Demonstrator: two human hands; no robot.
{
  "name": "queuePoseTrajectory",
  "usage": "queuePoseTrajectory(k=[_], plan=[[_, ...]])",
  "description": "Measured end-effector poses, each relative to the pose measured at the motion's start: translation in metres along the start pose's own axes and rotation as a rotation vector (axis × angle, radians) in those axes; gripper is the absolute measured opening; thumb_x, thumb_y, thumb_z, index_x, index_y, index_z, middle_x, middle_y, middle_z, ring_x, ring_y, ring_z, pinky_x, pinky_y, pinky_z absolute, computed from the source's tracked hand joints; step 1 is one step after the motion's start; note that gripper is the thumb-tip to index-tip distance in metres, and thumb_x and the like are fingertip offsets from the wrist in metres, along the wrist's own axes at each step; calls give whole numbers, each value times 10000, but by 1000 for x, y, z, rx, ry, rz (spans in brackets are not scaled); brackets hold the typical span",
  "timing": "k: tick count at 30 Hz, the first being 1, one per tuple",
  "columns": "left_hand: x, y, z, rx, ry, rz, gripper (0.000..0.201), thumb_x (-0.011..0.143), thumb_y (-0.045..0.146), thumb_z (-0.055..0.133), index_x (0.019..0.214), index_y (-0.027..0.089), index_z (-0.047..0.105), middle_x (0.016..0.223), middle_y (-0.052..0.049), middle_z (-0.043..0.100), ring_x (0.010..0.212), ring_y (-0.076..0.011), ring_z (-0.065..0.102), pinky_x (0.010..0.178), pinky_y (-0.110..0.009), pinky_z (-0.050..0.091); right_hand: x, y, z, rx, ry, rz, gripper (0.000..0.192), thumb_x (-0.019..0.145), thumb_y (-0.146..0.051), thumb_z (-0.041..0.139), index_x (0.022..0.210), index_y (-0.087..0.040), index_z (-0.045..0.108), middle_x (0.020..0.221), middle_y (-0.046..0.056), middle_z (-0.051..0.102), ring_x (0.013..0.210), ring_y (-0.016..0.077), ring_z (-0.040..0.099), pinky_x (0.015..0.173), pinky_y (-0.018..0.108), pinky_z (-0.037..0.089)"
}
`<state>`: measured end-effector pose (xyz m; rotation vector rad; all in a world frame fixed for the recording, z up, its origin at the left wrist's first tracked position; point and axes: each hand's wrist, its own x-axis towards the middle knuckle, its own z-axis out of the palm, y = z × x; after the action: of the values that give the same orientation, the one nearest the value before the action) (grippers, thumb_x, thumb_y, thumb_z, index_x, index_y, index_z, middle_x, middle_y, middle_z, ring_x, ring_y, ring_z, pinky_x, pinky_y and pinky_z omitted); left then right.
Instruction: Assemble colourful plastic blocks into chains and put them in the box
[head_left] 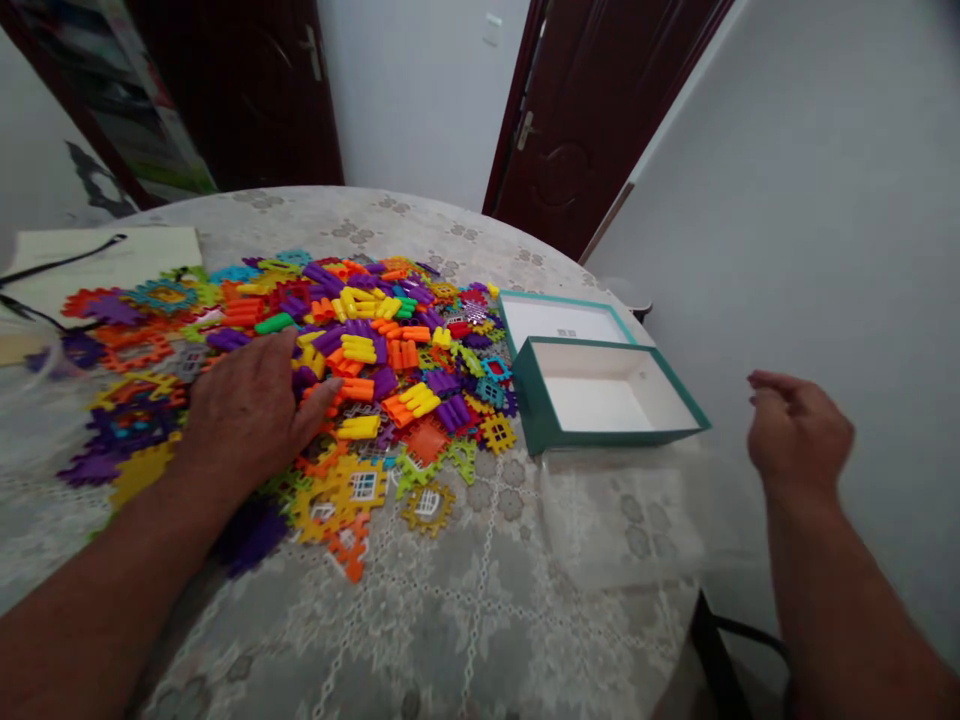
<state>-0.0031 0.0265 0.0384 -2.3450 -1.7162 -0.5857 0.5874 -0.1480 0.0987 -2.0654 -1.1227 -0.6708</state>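
My left hand rests on the left part of a heaped pile of colourful plastic building pieces. Its thumb and fingers are apart, and some fingertips are hidden among the pieces. Orange tube-shaped pieces and yellow ones lie beside the thumb. Flat notched pieces, such as a yellow one with a window, surround them. My right hand is raised past the table's right side, its fingers curled together; whether anything is in them I cannot make out. Nearest to it stands an open green box with a white inside.
The box's lid lies behind it. Clear plastic is spread in front of the box on the lace-patterned tablecloth. Paper and a black cord are at the far left. A wall rises at the right.
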Motion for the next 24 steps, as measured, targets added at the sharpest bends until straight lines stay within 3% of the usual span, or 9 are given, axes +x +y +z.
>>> queuePoseTrajectory(k=[2,4,8,12,16,20,22,24], plan=[[0,1,-2,-4,1,-13,825,1030,657,361,1582,45,360,1491,-264,551,1373,-412,538,1172,-561,405,-57,-28,-41,-13,27,-115,330,957,-265,538,1205,-312,751,1181,130,763,1112,352,730,1014,542,558],[1,1,-4,-10,13,-32,818,1029,642,392,1580,38,360,1492,-270,549,1367,-411,539,1172,-560,400,-114,-49,-67,15,-2,-238,424,933,-218,534,1295,-377,685,1282,95,726,1303,366,650,1145,604,477],[2,4,-11,-35,23,-34,791,1036,594,436,1567,11,367,1500,-285,539,1373,-414,524,1168,-554,393,-189,-60,-73,29,-163,-289,559,850,-129,486,1372,-265,632,1420,136,628,1480,395,479,1209,704,364],[1,8,-22,-34,39,-23,756,1051,576,438,1560,19,377,1490,-279,552,1347,-405,541,1146,-545,408,-208,-54,-54,74,-215,-256,443,822,-91,469,1175,-233,696,1466,129,586,1512,378,422,1209,688,364],[-1,6,-30,-39,75,-16,736,1074,581,400,1545,15,391,1480,-285,554,1342,-417,538,1126,-555,416,-211,-54,-45,161,-275,-246,282,832,-108,465,933,-252,686,1348,82,687,1419,341,532,1194,659,383],[-1,-1,-30,-100,90,-37,757,1074,600,411,1538,2,390,1485,-279,551,1336,-401,529,1130,-552,403,-221,-60,-42,188,-271,-198,232,866,-150,465,862,-252,674,1003,36,770,1036,279,700,1215,677,313],[0,-3,-29,-108,85,-35,766,1072,603,412,1543,-1,383,1490,-280,546,1342,-404,525,1132,-557,398,-227,-64,-42,182,-244,-188,212,867,-149,467,795,-249,639,824,9,724,839,234,674,1214,629,332],[1,-4,-27,-86,68,-48,758,1069,596,411,1544,6,388,1481,-283,553,1334,-408,535,1119,-552,410,-231,-70,-43,183,-245,-214,212,872,-138,460,752,-247,597,747,-7,672,765,210,635,1200,576,363]])
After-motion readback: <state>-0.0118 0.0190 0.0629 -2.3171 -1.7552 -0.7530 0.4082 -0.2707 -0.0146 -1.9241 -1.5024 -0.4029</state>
